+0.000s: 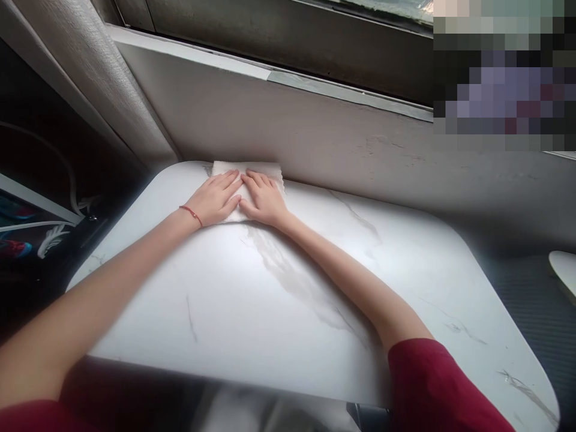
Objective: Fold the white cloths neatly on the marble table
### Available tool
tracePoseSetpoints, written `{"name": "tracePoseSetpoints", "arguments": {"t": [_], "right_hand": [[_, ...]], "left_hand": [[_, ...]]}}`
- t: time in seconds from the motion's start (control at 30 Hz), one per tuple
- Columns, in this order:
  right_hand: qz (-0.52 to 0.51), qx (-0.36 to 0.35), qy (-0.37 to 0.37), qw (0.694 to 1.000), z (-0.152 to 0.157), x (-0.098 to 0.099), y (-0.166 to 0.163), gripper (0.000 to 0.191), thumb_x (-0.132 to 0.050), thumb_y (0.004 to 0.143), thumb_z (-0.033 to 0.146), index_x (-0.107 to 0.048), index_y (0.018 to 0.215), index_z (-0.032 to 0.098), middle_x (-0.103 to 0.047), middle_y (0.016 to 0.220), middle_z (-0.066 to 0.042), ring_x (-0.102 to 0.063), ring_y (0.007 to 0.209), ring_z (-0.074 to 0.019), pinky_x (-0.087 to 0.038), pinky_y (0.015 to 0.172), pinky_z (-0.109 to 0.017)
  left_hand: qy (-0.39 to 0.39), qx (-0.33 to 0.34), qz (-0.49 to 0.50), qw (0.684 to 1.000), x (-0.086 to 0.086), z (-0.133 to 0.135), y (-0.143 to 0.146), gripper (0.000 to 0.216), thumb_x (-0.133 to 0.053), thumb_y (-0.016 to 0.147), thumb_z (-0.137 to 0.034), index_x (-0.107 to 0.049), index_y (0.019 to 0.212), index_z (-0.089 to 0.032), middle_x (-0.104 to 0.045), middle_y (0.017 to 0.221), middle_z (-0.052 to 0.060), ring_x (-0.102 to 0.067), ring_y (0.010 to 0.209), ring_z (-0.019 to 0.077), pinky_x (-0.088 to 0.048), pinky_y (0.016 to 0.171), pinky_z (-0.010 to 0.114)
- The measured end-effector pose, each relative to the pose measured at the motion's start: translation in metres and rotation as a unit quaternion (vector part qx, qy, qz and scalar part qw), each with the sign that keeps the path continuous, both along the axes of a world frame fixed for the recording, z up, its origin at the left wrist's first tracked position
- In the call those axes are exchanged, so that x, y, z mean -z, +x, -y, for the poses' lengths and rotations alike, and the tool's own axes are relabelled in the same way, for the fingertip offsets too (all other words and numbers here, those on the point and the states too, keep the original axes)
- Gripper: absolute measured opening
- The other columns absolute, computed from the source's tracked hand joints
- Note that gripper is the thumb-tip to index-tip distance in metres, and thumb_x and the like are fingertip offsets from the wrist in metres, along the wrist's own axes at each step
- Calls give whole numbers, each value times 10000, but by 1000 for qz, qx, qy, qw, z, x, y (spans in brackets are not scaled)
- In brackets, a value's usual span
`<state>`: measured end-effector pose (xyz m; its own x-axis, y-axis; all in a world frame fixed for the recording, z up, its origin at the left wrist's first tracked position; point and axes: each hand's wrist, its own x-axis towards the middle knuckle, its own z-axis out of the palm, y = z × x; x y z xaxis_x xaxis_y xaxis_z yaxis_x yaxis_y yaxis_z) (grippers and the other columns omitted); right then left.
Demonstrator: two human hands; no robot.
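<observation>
A white cloth (pixel 229 166) with a scalloped edge lies flat on the marble-patterned white table (pixel 180 288), at its far edge by the wall. My left hand (pixel 218 197) rests on the cloth's left part, fingers stretched out, with a thin red bracelet at the wrist. Pressed on the right part of the cloth is my right hand (pixel 263 197), its fingers spread and pointing away from me. The two hands nearly meet over the middle of the cloth. Much of the cloth is hidden beneath them.
The wall (pixel 315 138) below the window rises directly behind the table. A pale curtain (pixel 112 72) hangs at the left. White cables (pixel 54 237) hang beside the table's left side. Part of another white surface (pixel 564 270) shows at the right edge.
</observation>
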<state>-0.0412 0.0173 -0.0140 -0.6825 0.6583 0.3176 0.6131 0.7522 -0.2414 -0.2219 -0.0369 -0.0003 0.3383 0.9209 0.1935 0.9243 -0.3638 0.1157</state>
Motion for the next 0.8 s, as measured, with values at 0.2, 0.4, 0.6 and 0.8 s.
{"name": "tracePoseSetpoints", "arguments": {"t": [0.2,0.4,0.6,0.8], "right_hand": [[-3,5,-12,1000,-4,1,-3,615,-506,932,436,-530,1416,58,-460,1547,-201,-388,1426,-318,-336,1145,-460],[9,13,-28,999,-5,-8,-6,594,-501,942,400,-523,1443,82,-447,1563,-194,-388,1444,-318,-320,1169,-484],[17,28,-32,999,7,-19,-6,546,-488,952,353,-542,1406,56,-465,1543,-201,-412,1422,-310,-326,1166,-450],[13,-15,19,1000,76,-13,22,564,-478,954,329,-527,1396,-18,-491,1502,-254,-455,1363,-337,-315,1160,-459]], "left_hand": [[4,-11,-10,1000,2,0,3,583,-256,1014,-321,-435,1515,-85,-299,1661,172,-267,1552,275,-259,1247,501],[11,-30,-20,999,5,-3,5,617,-204,1007,-323,-427,1518,-58,-291,1664,175,-258,1556,262,-242,1251,467],[-2,-40,-40,998,-5,4,12,638,-203,995,-316,-394,1537,-38,-332,1647,165,-292,1542,278,-247,1249,470],[-2,-30,-78,996,-16,73,36,602,-267,1001,-318,-478,1482,-24,-425,1589,193,-386,1497,297,-314,1229,468]]}}
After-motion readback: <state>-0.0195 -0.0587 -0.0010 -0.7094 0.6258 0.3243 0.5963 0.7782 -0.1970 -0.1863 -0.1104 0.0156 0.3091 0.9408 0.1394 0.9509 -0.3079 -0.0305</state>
